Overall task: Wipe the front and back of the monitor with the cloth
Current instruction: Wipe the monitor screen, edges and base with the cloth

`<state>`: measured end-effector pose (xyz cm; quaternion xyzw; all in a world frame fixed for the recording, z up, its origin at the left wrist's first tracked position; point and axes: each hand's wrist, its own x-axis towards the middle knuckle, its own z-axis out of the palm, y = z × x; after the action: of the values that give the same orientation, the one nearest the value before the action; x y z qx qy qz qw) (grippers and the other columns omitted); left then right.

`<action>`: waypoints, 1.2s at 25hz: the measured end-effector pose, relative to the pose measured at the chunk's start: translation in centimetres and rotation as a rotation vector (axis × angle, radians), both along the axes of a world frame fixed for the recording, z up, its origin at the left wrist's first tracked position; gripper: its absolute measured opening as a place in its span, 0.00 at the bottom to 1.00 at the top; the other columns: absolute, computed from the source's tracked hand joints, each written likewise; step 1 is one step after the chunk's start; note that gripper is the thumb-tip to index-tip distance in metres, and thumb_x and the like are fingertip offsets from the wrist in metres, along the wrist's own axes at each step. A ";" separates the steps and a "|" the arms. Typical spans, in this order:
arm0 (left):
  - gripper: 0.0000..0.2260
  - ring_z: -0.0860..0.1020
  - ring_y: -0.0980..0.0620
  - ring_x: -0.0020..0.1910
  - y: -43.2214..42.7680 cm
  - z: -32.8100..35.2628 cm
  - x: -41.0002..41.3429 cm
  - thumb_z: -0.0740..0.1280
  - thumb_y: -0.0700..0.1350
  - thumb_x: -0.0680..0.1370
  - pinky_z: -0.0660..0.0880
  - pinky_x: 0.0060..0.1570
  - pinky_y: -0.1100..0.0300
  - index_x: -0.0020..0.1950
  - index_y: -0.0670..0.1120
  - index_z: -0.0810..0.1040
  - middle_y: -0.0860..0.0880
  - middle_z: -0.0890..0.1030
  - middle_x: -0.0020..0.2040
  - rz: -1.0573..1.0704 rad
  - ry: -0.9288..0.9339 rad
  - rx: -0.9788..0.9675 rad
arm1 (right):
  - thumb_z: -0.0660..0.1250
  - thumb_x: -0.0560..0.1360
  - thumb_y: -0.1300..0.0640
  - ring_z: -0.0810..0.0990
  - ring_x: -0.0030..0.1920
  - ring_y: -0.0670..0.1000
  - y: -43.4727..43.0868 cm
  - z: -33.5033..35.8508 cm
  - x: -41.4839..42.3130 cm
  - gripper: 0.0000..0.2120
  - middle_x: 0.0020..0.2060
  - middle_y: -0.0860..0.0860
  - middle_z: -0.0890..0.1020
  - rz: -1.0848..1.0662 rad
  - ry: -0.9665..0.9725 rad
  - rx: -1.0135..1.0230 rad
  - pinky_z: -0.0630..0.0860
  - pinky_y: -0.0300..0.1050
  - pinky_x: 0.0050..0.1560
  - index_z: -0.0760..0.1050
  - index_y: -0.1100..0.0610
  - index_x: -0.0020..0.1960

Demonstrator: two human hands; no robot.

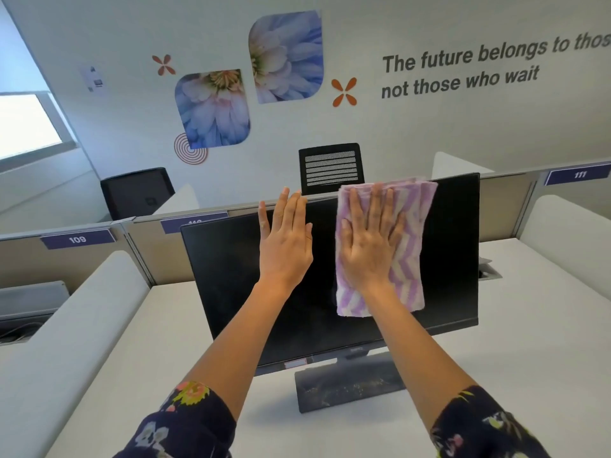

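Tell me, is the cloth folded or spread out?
Folded: the purple-and-white zigzag terry cloth shows several stacked layer edges along its top; the right hand presses it flat against the black monitor screen.

Bright, even daylight from the blown-out window [26, 123] at upper left; soft shadows, slight softness, wide-angle bending toward frame edges

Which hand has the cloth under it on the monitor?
The right hand: it presses the striped purple cloth flat on the monitor screen. The left hand is bare, beside it.
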<state>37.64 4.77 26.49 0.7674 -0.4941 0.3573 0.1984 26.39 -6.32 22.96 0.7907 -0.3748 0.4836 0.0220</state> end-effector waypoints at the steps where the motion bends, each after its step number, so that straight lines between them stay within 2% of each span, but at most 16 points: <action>1: 0.24 0.51 0.48 0.79 0.1 0.1 0.1 0.47 0.50 0.83 0.42 0.76 0.42 0.77 0.43 0.61 0.46 0.62 0.78 -0.007 -0.004 0.012 | 0.50 0.84 0.45 0.46 0.79 0.58 0.9 0.1 1.0 0.27 0.80 0.56 0.49 0.028 0.009 -0.035 0.47 0.64 0.76 0.47 0.48 0.80; 5: 0.26 0.51 0.49 0.79 1.6 0.4 1.1 0.45 0.52 0.82 0.43 0.77 0.45 0.78 0.45 0.57 0.47 0.59 0.78 -0.055 -0.043 0.089 | 0.53 0.83 0.43 0.51 0.79 0.58 3.3 -4.0 2.0 0.26 0.79 0.55 0.54 0.133 0.121 -0.175 0.52 0.65 0.75 0.55 0.46 0.79; 9: 0.23 0.58 0.48 0.77 4.0 0.6 3.1 0.52 0.48 0.82 0.47 0.77 0.45 0.77 0.46 0.61 0.47 0.64 0.76 -0.049 -0.071 0.046 | 0.50 0.83 0.42 0.47 0.79 0.59 1.8 -6.7 -1.4 0.27 0.80 0.54 0.50 0.114 0.221 -0.170 0.52 0.66 0.75 0.50 0.46 0.80; 11: 0.23 0.57 0.47 0.78 5.3 0.4 4.0 0.53 0.47 0.82 0.47 0.77 0.45 0.77 0.46 0.61 0.47 0.64 0.77 -0.028 -0.062 0.032 | 0.47 0.83 0.42 0.45 0.79 0.58 0.9 -5.8 -2.4 0.27 0.80 0.54 0.49 0.086 0.205 -0.105 0.50 0.65 0.76 0.48 0.46 0.80; 14: 0.23 0.56 0.47 0.78 6.8 0.0 4.9 0.50 0.48 0.82 0.48 0.77 0.45 0.78 0.45 0.60 0.46 0.63 0.77 -0.001 -0.050 0.020 | 0.49 0.84 0.45 0.44 0.79 0.58 0.1 -2.6 -1.5 0.27 0.80 0.55 0.47 0.060 0.120 -0.043 0.47 0.64 0.76 0.48 0.48 0.80; 16: 0.24 0.56 0.47 0.78 7.3 -0.2 5.0 0.50 0.48 0.82 0.49 0.77 0.45 0.78 0.44 0.60 0.46 0.62 0.77 0.016 -0.031 0.005 | 0.49 0.84 0.45 0.44 0.79 0.58 0.8 -0.6 0.3 0.26 0.80 0.55 0.47 0.056 0.086 -0.039 0.45 0.64 0.77 0.49 0.48 0.80; 19: 0.24 0.55 0.48 0.78 8.0 -0.4 5.2 0.54 0.46 0.82 0.50 0.77 0.44 0.78 0.44 0.60 0.46 0.62 0.78 0.052 -0.015 -0.012 | 0.47 0.84 0.45 0.45 0.79 0.58 4.0 0.4 3.5 0.26 0.80 0.54 0.48 0.117 0.102 -0.093 0.44 0.63 0.77 0.50 0.47 0.80; 23: 0.25 0.53 0.48 0.79 9.4 -0.9 5.8 0.56 0.47 0.81 0.48 0.77 0.44 0.78 0.46 0.59 0.46 0.60 0.78 0.090 0.001 -0.026 | 0.51 0.83 0.44 0.48 0.79 0.58 8.1 -3.6 5.5 0.26 0.80 0.54 0.51 0.293 0.227 -0.251 0.47 0.64 0.76 0.52 0.47 0.80; 27: 0.26 0.53 0.48 0.78 10.5 -1.0 6.3 0.57 0.47 0.81 0.48 0.77 0.46 0.78 0.45 0.58 0.47 0.60 0.78 0.085 -0.003 -0.028 | 0.49 0.83 0.43 0.48 0.79 0.59 7.9 -8.1 3.2 0.26 0.80 0.53 0.50 0.294 0.326 -0.304 0.44 0.63 0.77 0.52 0.46 0.80; 30: 0.27 0.55 0.48 0.78 10.5 -1.0 6.0 0.60 0.47 0.79 0.50 0.77 0.46 0.78 0.44 0.59 0.47 0.61 0.78 0.056 0.036 -0.065 | 0.49 0.83 0.43 0.47 0.79 0.59 6.3 -7.6 1.8 0.27 0.80 0.53 0.49 0.275 0.350 -0.283 0.46 0.63 0.77 0.51 0.46 0.80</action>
<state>43.61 15.28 25.46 0.7803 -0.4569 0.3648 0.2220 28.21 -0.02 15.34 0.8948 -0.1827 0.3857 0.1309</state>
